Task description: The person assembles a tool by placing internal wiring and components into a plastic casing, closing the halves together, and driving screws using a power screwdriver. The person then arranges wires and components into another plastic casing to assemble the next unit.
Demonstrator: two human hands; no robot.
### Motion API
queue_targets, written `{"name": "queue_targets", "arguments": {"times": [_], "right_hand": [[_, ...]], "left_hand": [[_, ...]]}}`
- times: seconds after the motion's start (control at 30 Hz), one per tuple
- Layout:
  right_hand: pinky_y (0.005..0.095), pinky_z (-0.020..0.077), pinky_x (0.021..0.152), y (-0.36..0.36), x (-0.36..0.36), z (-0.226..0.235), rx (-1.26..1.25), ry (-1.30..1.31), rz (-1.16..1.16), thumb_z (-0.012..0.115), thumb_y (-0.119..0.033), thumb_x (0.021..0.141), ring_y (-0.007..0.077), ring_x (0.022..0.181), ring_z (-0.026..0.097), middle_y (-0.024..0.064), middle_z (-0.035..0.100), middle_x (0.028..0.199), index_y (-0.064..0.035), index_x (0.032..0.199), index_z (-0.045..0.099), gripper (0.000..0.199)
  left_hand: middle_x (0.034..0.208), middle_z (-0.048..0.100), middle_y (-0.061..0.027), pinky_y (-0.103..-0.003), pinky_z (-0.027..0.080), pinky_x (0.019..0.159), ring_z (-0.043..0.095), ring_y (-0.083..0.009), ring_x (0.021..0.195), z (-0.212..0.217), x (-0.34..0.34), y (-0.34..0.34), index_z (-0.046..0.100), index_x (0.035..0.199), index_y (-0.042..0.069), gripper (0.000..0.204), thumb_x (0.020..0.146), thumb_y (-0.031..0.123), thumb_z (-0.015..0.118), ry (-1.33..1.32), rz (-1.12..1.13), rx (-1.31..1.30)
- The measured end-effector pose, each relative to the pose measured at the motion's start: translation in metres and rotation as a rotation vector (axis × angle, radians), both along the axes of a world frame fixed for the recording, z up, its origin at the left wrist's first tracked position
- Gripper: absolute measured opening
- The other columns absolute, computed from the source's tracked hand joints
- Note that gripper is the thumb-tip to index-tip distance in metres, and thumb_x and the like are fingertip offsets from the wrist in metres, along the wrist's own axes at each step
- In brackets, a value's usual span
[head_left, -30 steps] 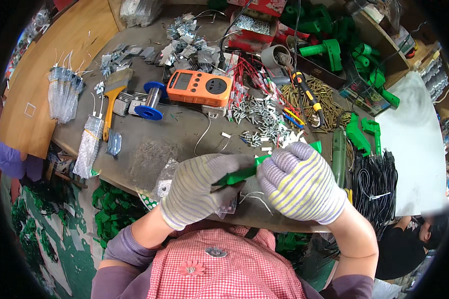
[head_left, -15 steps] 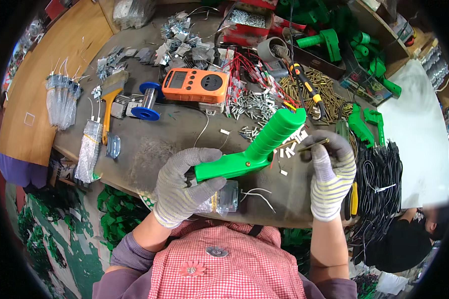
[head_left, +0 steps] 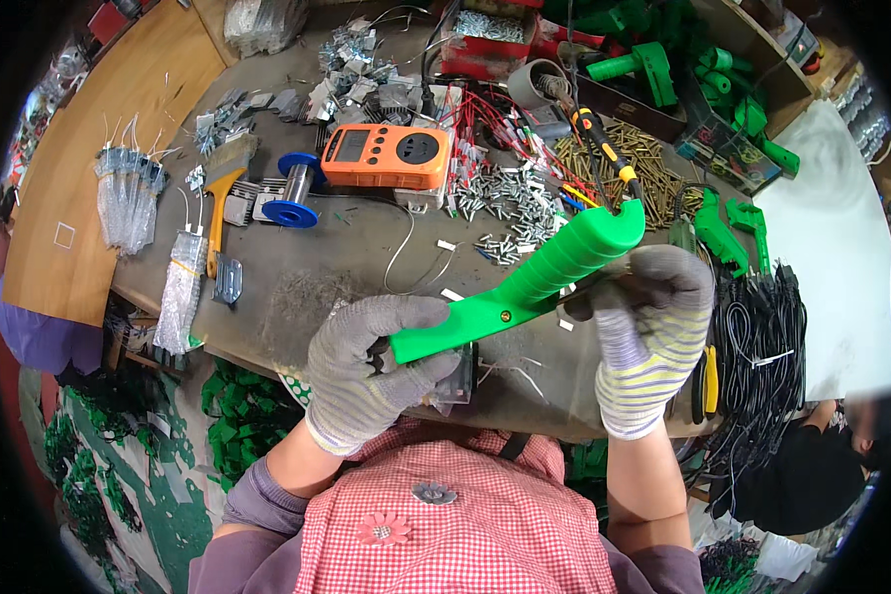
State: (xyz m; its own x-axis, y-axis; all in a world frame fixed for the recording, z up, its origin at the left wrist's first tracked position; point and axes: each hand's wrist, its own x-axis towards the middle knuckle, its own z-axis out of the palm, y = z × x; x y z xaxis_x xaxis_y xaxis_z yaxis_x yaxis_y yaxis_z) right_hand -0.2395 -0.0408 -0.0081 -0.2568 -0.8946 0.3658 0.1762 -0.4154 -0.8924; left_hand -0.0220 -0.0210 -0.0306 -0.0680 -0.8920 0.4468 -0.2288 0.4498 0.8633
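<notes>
My left hand (head_left: 366,361), in a striped grey-white work glove, grips the flat end of a green plastic tool handle (head_left: 535,282). The ribbed grip slants up and to the right, and a small brass-coloured screw shows in its flat part. Close behind the ribbed part, my right hand (head_left: 653,332) is closed in a pinch, gloved too. Its fingertips are partly covered by the handle, and the thin brass-coloured rod they held a moment ago hardly shows. A clear plastic packet (head_left: 455,381) lies under the left hand.
An orange meter (head_left: 386,155), a blue solder spool (head_left: 294,188) and a brush (head_left: 226,193) lie beyond. A soldering iron (head_left: 604,148) stands near brass rods (head_left: 653,188) and loose screws (head_left: 505,213). Black cables (head_left: 757,366) and yellow-handled pliers (head_left: 705,383) lie at right. A person (head_left: 792,480) sits lower right.
My right hand has moved left, in behind the green handle, taking the brass-coloured rod mostly out of sight. The handle has shifted a little to the right in my left hand.
</notes>
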Motion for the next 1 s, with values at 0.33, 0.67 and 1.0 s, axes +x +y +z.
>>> {"name": "queue_targets", "arguments": {"times": [0.33, 0.67, 1.0], "right_hand": [[0.0280, 0.0529, 0.066, 0.004, -0.004, 0.008, 0.049, 0.487, -0.101, 0.081, -0.002, 0.077, 0.0175, 0.074, 0.069, 0.0103, 0.071, 0.085, -0.0037, 0.091, 0.064, 0.022], [0.0432, 0.0512, 0.088, 0.004, -0.017, 0.038, -0.224, 1.160, 0.101, 0.080, -0.019, 0.073, 0.0313, 0.105, 0.060, 0.0139, 0.065, 0.109, -0.0147, 0.099, 0.076, 0.027], [0.0441, 0.0531, 0.082, 0.020, -0.038, 0.042, -0.489, 1.519, 0.303, 0.072, -0.025, 0.073, 0.0224, 0.092, 0.066, 0.0026, 0.067, 0.097, -0.0233, 0.106, 0.072, 0.033]], "left_hand": [[0.099, 0.075, -0.0097, -0.030, 0.056, 0.074, 0.072, -0.0176, 0.084, -0.004, 0.004, 0.006, 0.071, 0.107, 0.006, 0.034, 0.075, 0.005, 0.085, -0.024, -0.004, -0.038], [0.108, 0.070, -0.0077, -0.028, 0.053, 0.080, 0.066, -0.0150, 0.093, -0.006, 0.016, 0.002, 0.066, 0.116, 0.003, 0.045, 0.077, 0.016, 0.086, 0.123, 0.115, -0.016], [0.123, 0.062, -0.0088, -0.031, 0.046, 0.096, 0.060, -0.0166, 0.106, 0.040, 0.007, -0.037, 0.047, 0.146, 0.002, 0.074, 0.085, 0.032, 0.075, 0.117, -0.457, 0.547]]}}
